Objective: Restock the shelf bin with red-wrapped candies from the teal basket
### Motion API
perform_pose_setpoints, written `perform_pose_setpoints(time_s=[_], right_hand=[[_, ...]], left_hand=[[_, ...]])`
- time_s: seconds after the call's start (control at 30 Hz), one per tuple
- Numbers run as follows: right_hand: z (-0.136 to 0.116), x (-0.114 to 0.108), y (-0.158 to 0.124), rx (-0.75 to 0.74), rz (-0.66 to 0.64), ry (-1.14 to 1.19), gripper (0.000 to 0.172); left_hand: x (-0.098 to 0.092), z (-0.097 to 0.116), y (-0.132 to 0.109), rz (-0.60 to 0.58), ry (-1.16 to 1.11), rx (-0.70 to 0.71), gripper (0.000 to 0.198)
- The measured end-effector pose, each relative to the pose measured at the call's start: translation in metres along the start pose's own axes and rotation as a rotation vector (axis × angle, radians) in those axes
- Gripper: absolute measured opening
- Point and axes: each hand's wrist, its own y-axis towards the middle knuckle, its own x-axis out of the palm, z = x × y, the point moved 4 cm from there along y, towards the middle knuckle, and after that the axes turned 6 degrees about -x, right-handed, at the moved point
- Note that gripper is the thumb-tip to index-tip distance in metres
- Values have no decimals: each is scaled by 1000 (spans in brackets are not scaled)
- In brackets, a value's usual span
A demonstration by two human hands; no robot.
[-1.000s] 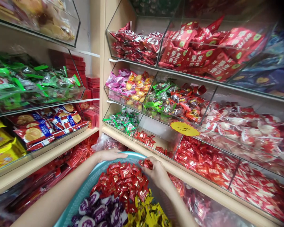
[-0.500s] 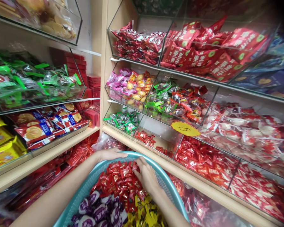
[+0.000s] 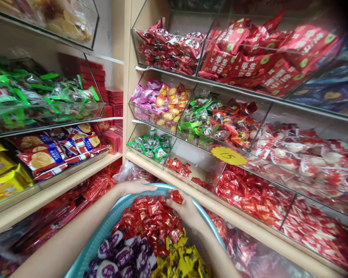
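Note:
A teal plastic basket [image 3: 101,222] holds red-wrapped candies [image 3: 150,216], purple-and-white wrapped candies [image 3: 123,256] and yellow-wrapped candies [image 3: 179,258]. At its far left rim, my left hand [image 3: 136,187] is closed over the edge. Inside the right side, my right hand [image 3: 187,210] is closed around a few red candies, part of which show beyond the fingers. Just past the basket, a shelf bin [image 3: 204,168] has a few small red candies scattered on its floor.
Wooden shelves with clear bins rise ahead and left. Red candies [image 3: 246,189] fill the bin to the right, under a yellow price tag [image 3: 229,155]. Green-wrapped candies [image 3: 152,146] lie left of it. A wooden shelf edge [image 3: 162,173] runs close behind the basket.
My right hand has risen slightly and turned near the basket's far right rim, with red candies now showing in its fingers. My left hand stays on the rim.

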Motion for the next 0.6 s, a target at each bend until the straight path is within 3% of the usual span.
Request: perform_pose_setpoints(time_s=[0.13, 0.33, 0.43, 0.6], right_hand=[[-2, 9, 4, -166, -2, -305, 20], [-15, 29, 15, -330, -247, -644, 23], [-19, 36, 21, -360, -313, -762, 26], [-19, 39, 25, -345, -300, -875, 25]], left_hand=[[0, -2, 3, -18, -17, -17, 65], [-3, -4, 6, 36, 106, -17, 73], [-3, -1, 3, 65, 66, 19, 75], [-2, 3, -6, 93, -114, -41, 78]])
